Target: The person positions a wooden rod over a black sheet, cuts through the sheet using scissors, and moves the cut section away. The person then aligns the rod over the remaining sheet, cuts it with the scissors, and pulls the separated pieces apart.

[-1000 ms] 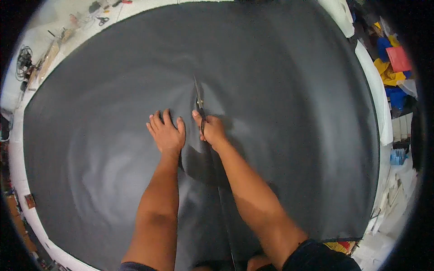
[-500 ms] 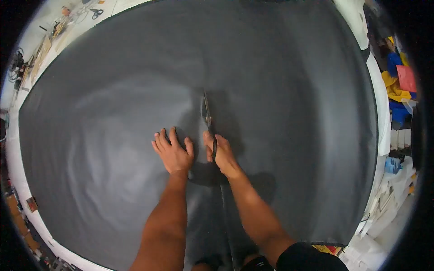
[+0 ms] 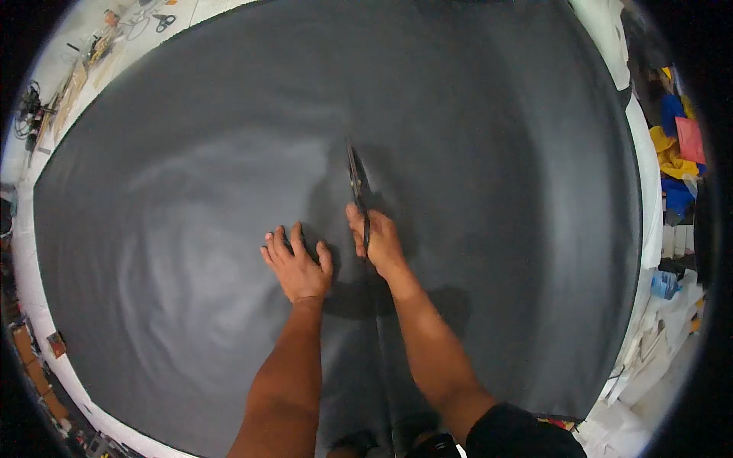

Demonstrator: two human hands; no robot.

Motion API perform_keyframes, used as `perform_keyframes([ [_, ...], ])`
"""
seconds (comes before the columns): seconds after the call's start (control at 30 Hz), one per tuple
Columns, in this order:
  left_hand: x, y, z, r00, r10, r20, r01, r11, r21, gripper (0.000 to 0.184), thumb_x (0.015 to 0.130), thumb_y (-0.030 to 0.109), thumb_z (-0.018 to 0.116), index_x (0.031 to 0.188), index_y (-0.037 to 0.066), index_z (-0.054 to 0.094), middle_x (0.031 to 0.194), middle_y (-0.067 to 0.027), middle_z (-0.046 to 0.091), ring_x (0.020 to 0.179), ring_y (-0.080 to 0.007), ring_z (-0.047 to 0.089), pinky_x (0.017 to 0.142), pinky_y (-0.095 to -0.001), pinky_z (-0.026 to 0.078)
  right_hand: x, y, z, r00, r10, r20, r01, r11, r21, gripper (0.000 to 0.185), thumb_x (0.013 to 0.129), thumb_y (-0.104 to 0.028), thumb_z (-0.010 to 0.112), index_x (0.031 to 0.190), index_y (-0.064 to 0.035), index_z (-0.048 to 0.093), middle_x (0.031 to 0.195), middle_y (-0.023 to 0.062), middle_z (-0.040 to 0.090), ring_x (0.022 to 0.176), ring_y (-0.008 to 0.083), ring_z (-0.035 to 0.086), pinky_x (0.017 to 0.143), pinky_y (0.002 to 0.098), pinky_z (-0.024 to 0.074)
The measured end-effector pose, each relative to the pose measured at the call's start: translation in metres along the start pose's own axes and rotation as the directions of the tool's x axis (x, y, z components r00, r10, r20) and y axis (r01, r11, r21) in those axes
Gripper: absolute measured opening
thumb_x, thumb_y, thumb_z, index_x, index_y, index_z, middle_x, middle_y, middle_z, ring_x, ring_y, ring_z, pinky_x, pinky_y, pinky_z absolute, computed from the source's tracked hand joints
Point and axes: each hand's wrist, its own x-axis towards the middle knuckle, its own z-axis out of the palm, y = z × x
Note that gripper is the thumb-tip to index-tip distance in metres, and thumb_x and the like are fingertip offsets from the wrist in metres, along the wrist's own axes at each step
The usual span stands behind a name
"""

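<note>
A large dark grey sheet [image 3: 458,175] covers most of the view, with a cut line running from near the scissors down to the bottom edge. My right hand [image 3: 376,238] is closed round the handles of a pair of scissors [image 3: 355,174], whose blades point away from me at the sheet. Left of the scissors, my left hand [image 3: 297,263] lies flat on the sheet with its fingers spread, holding nothing. Part of the handles is hidden by my right fingers.
A white table edge [image 3: 61,359] borders the sheet. Another pair of scissors [image 3: 163,23] lies at the upper left, near a small fan [image 3: 30,111]. Yellow material [image 3: 670,155], a pink piece [image 3: 690,140] and white material [image 3: 649,359] are at the right.
Compared with one second ago, both hands appear lower and further right in the view, the surroundings having shifted too. Since half a second ago, the right hand with the scissors has moved slightly forward.
</note>
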Motion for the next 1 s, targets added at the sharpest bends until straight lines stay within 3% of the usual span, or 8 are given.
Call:
perform_keyframes([
  [0.17,0.002,-0.001,-0.004,0.999,0.005,0.036,-0.005,1.000,0.016,0.055,0.087,0.033,0.060,0.134,0.007,0.047,0.141,-0.0240,0.040,0.138,-0.0447,0.029,0.116,-0.0589,0.017,0.061,-0.049,0.012,0.999,-0.024,-0.025,0.023,0.999,-0.036,0.053,0.086,-0.057,0.067,0.070,-0.0083,0.054,0.055,-0.0007,0.046,0.045,0.0112,0.044,0.045,0.0277,0.0355],
  [0.27,0.001,-0.002,0.001,1.000,0.000,0.017,0.000,1.000,0.007,0.055,0.086,0.033,0.059,0.133,0.007,0.047,0.141,-0.0240,0.040,0.138,-0.0446,0.029,0.116,-0.0593,0.017,0.088,-0.064,0.018,0.998,-0.063,0.017,0.061,0.994,0.088,0.054,0.084,-0.058,0.069,0.071,-0.0080,0.054,0.056,-0.0002,0.047,0.044,0.0118,0.044,0.045,0.0279,0.0358],
  [0.4,0.001,-0.005,0.002,1.000,0.024,-0.001,-0.024,0.999,0.025,0.056,0.086,0.034,0.059,0.133,0.007,0.048,0.140,-0.0239,0.040,0.137,-0.0447,0.030,0.116,-0.0601,0.017,0.101,-0.063,0.025,0.996,-0.069,-0.051,0.070,0.997,0.020,0.053,0.085,-0.057,0.069,0.071,-0.0080,0.054,0.057,0.0002,0.048,0.045,0.0118,0.045,0.045,0.0280,0.0362],
  [0.63,0.002,-0.007,0.002,1.000,0.002,0.026,-0.001,1.000,-0.011,0.055,0.086,0.035,0.058,0.131,0.005,0.050,0.139,-0.0264,0.041,0.137,-0.0471,0.029,0.115,-0.0620,0.017,0.121,-0.082,0.018,0.999,-0.032,0.021,0.033,0.999,-0.037,0.057,0.083,-0.062,0.067,0.073,-0.0078,0.054,0.058,0.0004,0.048,0.047,0.0119,0.046,0.047,0.0288,0.0373],
  [0.83,0.003,-0.005,0.003,0.999,0.003,0.049,-0.004,1.000,0.029,0.055,0.087,0.035,0.056,0.131,0.004,0.050,0.139,-0.0262,0.040,0.137,-0.0469,0.028,0.115,-0.0622,0.017,0.199,-0.138,0.032,0.996,-0.074,0.045,0.076,0.996,-0.043,0.059,0.082,-0.064,0.067,0.075,-0.0063,0.056,0.058,0.0007,0.049,0.047,0.0123,0.046,0.048,0.0296,0.0380],
  [1.0,0.002,-0.008,0.004,0.998,-0.002,0.068,-0.001,0.999,0.039,0.054,0.088,0.036,0.056,0.132,0.005,0.049,0.140,-0.0257,0.039,0.138,-0.0458,0.027,0.114,-0.0632,0.017,0.234,-0.139,0.038,0.994,-0.104,0.026,0.105,0.993,-0.047,0.059,0.081,-0.063,0.069,0.072,-0.0064,0.056,0.058,0.0007,0.049,0.048,0.0127,0.047,0.048,0.0290,0.0381],
])
